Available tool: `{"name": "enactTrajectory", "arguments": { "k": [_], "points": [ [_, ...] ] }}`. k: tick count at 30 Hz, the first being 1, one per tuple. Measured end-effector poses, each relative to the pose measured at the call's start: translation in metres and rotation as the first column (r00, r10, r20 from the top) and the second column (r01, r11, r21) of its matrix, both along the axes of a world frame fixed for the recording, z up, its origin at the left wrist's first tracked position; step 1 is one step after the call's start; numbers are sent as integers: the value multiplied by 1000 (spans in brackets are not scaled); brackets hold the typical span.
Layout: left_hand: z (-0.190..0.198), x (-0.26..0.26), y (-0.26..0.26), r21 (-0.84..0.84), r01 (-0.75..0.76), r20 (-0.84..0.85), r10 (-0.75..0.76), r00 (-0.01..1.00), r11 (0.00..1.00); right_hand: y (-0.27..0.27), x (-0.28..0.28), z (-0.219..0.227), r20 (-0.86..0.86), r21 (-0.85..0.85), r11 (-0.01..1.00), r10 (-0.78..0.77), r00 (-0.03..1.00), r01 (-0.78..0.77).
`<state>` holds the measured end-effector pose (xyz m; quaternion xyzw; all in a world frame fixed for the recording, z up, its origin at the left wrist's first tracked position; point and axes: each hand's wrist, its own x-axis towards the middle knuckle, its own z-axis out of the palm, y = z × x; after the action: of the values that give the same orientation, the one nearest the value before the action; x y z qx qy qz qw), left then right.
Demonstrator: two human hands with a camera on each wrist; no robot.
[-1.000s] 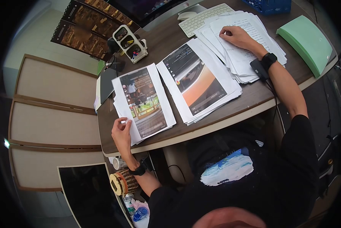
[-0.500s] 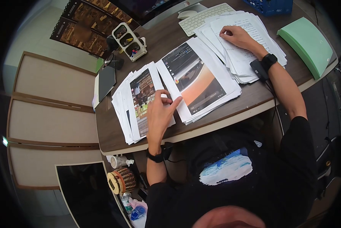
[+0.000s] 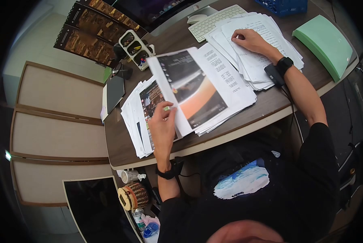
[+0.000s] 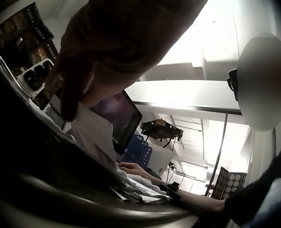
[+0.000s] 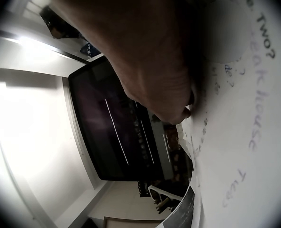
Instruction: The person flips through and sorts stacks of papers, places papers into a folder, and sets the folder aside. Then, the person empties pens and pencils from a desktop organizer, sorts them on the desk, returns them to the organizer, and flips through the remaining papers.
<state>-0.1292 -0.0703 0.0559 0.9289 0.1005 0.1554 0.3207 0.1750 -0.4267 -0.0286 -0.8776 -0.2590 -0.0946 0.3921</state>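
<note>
The left hand [image 3: 162, 128] pinches the left edge of a printed sheet [image 3: 197, 87] with a dark and orange picture, lifted and tilted over two stacks. Under it to the left lies a stack topped by a picture sheet [image 3: 151, 97]; to the right is a stack with a printed text page [image 3: 226, 77] on top. In the left wrist view the left hand [image 4: 107, 52] holds the pale sheet [image 4: 95, 130]. The right hand [image 3: 252, 41] rests with curled fingers on a pile of handwritten papers [image 3: 276, 36]; the right wrist view shows that hand [image 5: 150, 66] against the written page [image 5: 245, 128].
Behind the papers are a pen organizer [image 3: 136, 48], a white keyboard [image 3: 216, 22], a mouse [image 3: 197, 18] and a monitor [image 3: 149, 10]. A green curved object [image 3: 325, 46] stands at the right, a blue basket [image 3: 284, 6] at the back. A dark folder [image 3: 114, 92] lies at the left.
The orange picture sheet has been lifted off the middle stack and moved left, uncovering a text page. Earlier the left hand moved right from the left stack's edge. The right hand has barely moved.
</note>
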Motion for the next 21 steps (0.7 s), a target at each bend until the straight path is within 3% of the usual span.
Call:
{"name": "enactTrajectory", "arguments": {
  "k": [4, 8, 11, 14, 18, 19, 20, 21],
  "points": [
    [6, -17, 54, -269, -50, 160, 96, 982, 962, 2, -3, 1, -4, -15, 1000, -14, 1000, 14],
    [1, -40, 121, -239, -124, 152, 164, 975, 963, 0, 3, 0, 11, -4, 1000, -11, 1000, 11],
    [-6, -61, 161, -69, -238, 12, 240, 971, 969, 1, 1, -4, 3, -7, 1000, -12, 1000, 12],
    [-18, -68, 185, -26, -214, -34, 213, 977, 977, 1, 3, -5, 12, -1, 1000, -13, 1000, 13],
    [-18, -64, 170, 78, -281, -148, 290, 945, 956, -1, 1, 1, -1, -8, 1000, -13, 1000, 13],
    [-15, -61, 154, 326, -235, -9, 251, 968, 916, 0, 0, -1, -9, -16, 1000, -14, 1000, 14],
    [-14, -58, 137, 555, -211, 115, 176, 978, 805, -1, 0, -1, -13, -21, 1000, -9, 1000, 9],
    [-7, -50, 113, 349, -135, 82, 114, 990, 927, -1, 0, -2, -15, -16, 1000, -19, 1000, 19]
  ]
}}
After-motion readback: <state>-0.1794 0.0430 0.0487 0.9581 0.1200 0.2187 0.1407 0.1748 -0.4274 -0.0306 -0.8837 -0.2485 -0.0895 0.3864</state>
